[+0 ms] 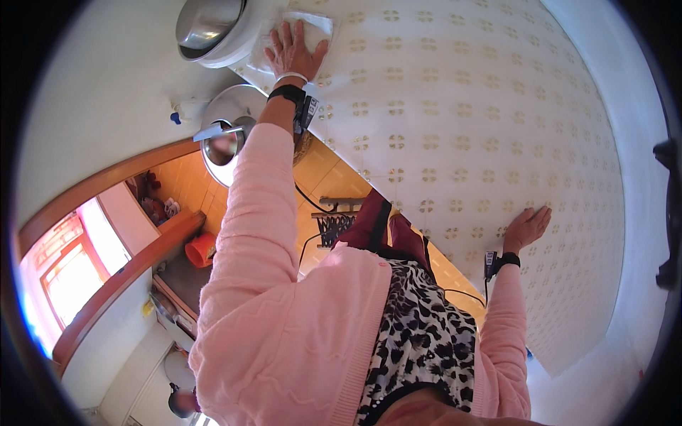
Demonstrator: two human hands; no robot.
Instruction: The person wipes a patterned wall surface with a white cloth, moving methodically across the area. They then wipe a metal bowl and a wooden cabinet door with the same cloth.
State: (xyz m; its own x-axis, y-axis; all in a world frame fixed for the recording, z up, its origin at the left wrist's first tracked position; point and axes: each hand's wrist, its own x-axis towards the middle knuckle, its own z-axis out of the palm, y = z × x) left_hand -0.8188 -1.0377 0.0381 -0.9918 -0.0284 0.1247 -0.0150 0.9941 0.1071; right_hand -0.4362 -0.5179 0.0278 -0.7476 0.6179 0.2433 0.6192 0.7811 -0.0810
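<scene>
Your left hand (295, 48) lies flat on a white cloth (312, 28), fingers spread and pressing down rather than gripping, on the patterned tabletop (462, 106). The cloth sits directly under the palm and reaches past the fingertips, away from you, with the white pot (213, 32) and its steel lid just beside it on your left. Your right hand (526, 227) rests open on the tabletop well apart from the cloth, holding nothing, so the left is the only 1 on it. How the cloth is folded is hard to tell, since the hand covers most of it, and the pot is cut off at the top edge.
</scene>
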